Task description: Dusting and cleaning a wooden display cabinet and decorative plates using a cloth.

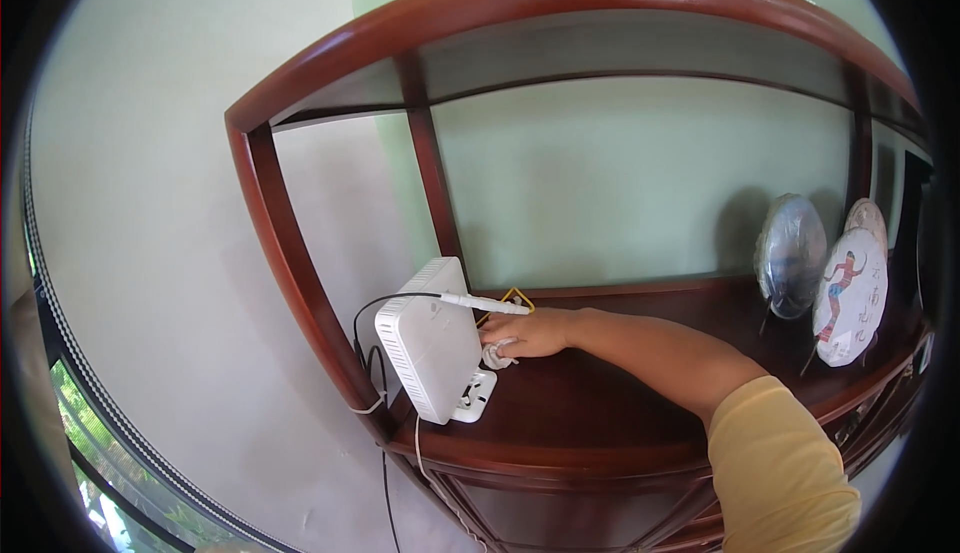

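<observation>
My right hand [530, 336] reaches in from the right, low over the dark red wooden shelf [590, 413]. Its fingers are closed on a crumpled whitish cloth [499, 354], which lies against the shelf top. Just left of the hand stands a white router [425, 338] on its edge, and it partly hides the fingertips. A white antenna [485, 303] sticks out over the hand. Behind the wrist is a loop of yellow cable [516, 295]. At the router's foot sits a white power socket [475, 396]. My left hand is not in view.
On the right, wrapped round discs [850, 298] stand upright, with another in clear wrap [790, 253] beside them. A wooden post [436, 178] rises behind the router. Black and white cables [420, 453] hang down at the left edge. A window [95, 443] lies at lower left.
</observation>
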A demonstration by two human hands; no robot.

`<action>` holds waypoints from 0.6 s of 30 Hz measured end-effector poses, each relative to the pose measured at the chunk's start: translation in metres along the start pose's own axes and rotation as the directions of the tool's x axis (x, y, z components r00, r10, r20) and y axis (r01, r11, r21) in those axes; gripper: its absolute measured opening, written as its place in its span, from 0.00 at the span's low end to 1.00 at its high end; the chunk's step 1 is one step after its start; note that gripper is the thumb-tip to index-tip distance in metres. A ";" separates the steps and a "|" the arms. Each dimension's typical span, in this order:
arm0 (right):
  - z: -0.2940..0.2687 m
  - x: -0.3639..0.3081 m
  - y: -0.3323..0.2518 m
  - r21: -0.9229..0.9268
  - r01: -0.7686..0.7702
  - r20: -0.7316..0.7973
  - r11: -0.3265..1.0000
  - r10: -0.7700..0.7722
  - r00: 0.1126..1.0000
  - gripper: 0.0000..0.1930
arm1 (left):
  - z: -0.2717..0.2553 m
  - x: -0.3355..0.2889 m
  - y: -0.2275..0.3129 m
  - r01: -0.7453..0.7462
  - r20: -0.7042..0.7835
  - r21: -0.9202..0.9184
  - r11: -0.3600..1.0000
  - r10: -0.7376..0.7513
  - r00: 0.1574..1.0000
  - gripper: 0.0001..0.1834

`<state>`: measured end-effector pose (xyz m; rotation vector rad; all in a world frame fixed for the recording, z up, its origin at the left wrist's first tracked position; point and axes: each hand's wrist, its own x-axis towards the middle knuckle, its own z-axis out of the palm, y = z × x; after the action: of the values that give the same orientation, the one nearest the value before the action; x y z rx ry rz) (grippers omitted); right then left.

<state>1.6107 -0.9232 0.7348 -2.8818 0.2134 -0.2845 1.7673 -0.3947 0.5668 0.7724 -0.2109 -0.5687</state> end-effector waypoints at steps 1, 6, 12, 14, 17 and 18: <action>0.002 -0.001 0.003 0.004 0.001 0.003 1.000 -0.001 1.000 0.20 | -0.001 -0.001 -0.001 0.001 -0.004 0.002 1.000 -0.001 1.000 0.38; 0.002 -0.015 0.053 -0.089 -0.118 -0.141 0.989 0.105 0.984 0.21 | 0.008 -0.009 -0.001 0.070 -0.074 0.099 0.993 -0.063 0.995 0.40; 0.017 0.014 0.088 -0.276 -0.055 -0.352 0.960 -0.048 0.935 0.18 | -0.015 -0.027 0.003 0.007 -0.061 0.130 0.991 0.001 0.998 0.39; 0.020 0.027 0.097 -0.419 0.006 -0.437 0.908 -0.207 0.875 0.17 | -0.009 -0.025 0.006 0.013 -0.070 0.121 0.993 -0.005 0.998 0.39; -0.002 0.049 0.077 -0.196 -0.115 -0.152 0.974 0.086 0.985 0.20 | -0.014 -0.027 0.003 0.006 -0.101 0.092 0.996 0.003 0.995 0.39; -0.003 0.053 0.081 -0.172 -0.119 -0.111 0.978 0.100 0.989 0.20 | -0.017 -0.027 0.001 0.005 -0.123 0.071 0.997 0.004 0.992 0.39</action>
<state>1.6512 -1.0106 0.7269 -3.0197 0.4358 -0.4112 1.7521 -0.3692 0.5568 0.8743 -0.1173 -0.5142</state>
